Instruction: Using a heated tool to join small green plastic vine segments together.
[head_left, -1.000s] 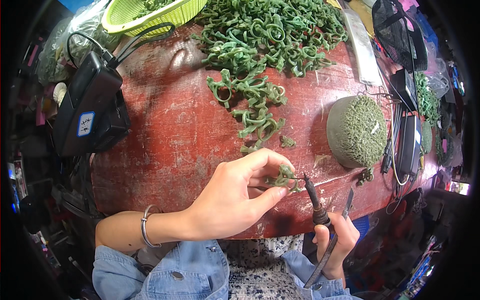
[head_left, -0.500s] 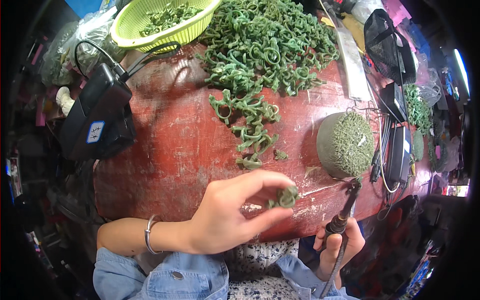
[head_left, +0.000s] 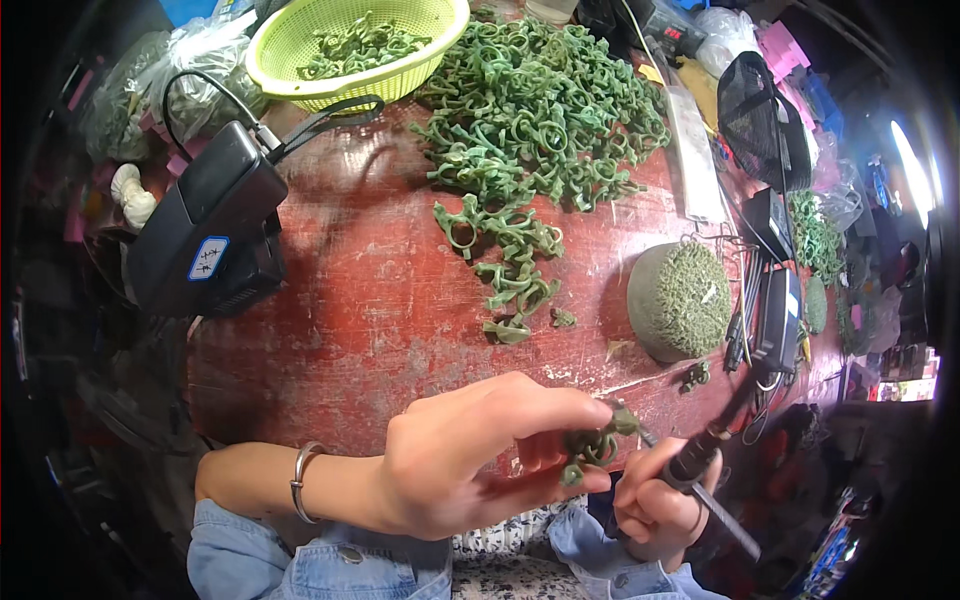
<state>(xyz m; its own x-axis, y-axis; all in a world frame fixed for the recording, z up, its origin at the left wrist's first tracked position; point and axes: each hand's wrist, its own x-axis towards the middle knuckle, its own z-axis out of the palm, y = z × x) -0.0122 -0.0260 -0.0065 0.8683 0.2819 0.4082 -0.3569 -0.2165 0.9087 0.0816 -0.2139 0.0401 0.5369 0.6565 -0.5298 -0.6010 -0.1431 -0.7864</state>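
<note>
My left hand (head_left: 480, 450), a bangle on its wrist, pinches a small green ring piece (head_left: 600, 445) between thumb and fingers. Close beside it, my right hand (head_left: 665, 505) is closed around a black pen-shaped tool (head_left: 700, 455) that points up and away. A thin grey metal strip (head_left: 730, 525) also passes through the right hand, one end near the ring piece; its kind is unclear. Beyond the hands stands a round grey-green block (head_left: 680, 300) with a rough, crumb-covered top. A small dark green piece (head_left: 693, 377) lies by its base.
A large heap of green ring pieces (head_left: 545, 120) covers the far part of the red table (head_left: 330, 350), trailing toward me. A yellow basket (head_left: 360, 88) with more pieces stands at the far left. A black device (head_left: 210, 220) is at left; black adapters (head_left: 778, 300) and cables at right.
My left hand has moved right and nearer me with the ring piece. The right hand's tool has tilted to the right, and the grey strip now shows near the ring piece.
</note>
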